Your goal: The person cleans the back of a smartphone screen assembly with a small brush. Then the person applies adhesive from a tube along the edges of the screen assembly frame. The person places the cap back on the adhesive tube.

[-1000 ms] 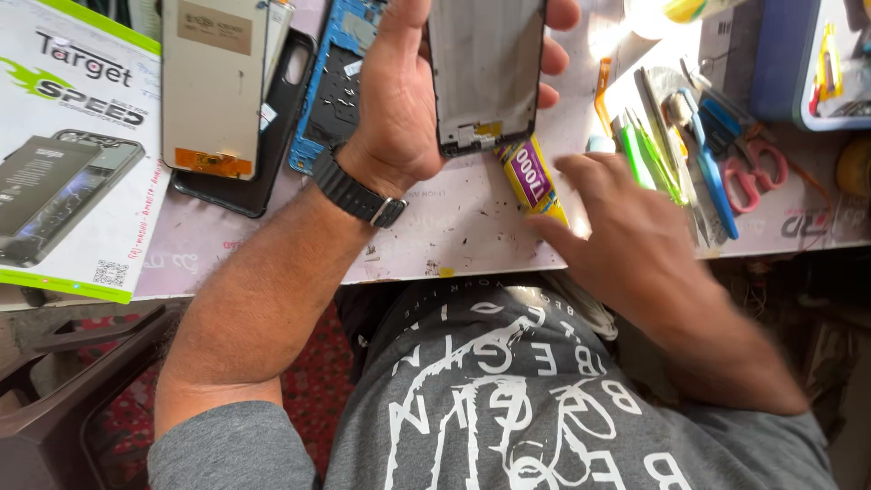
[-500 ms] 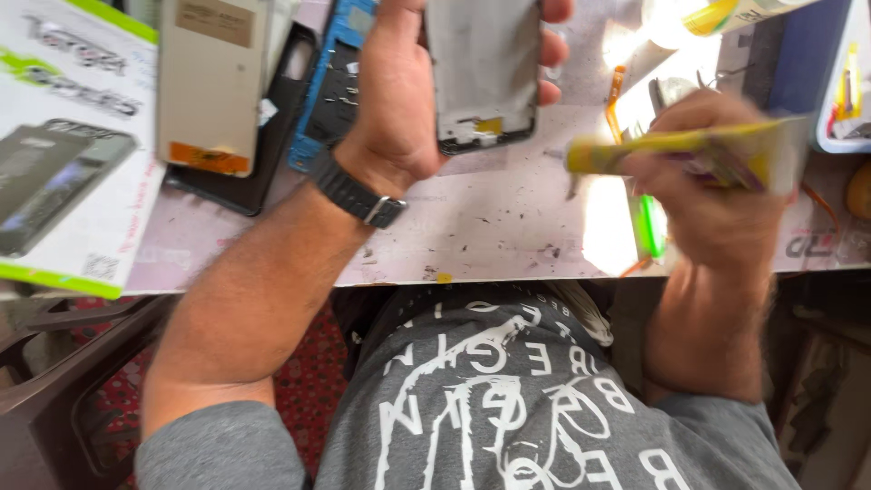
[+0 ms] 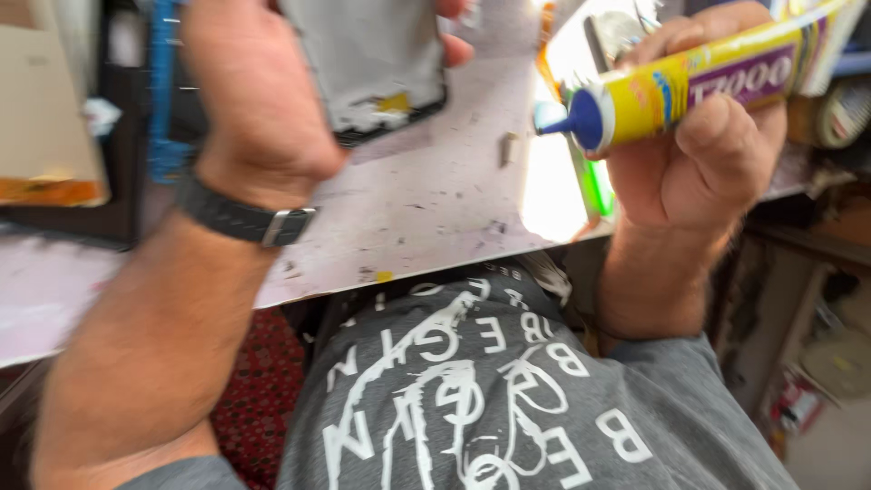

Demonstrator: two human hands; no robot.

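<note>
Left hand (image 3: 263, 100) — wrapping around a flat grey phone panel (image 3: 372, 59), thumb side toward the camera, fingertips showing past its right edge; the panel is hovering above the pale worktable (image 3: 426, 218). A black wristwatch (image 3: 240, 218) is sitting on that wrist.

Right hand (image 3: 699, 145) — closing in a fist around a yellow glue tube (image 3: 708, 82), its blue nozzle pointing left toward the panel, near but apart from it.

Blue tray (image 3: 168, 91) lying at far left, blurred.
</note>
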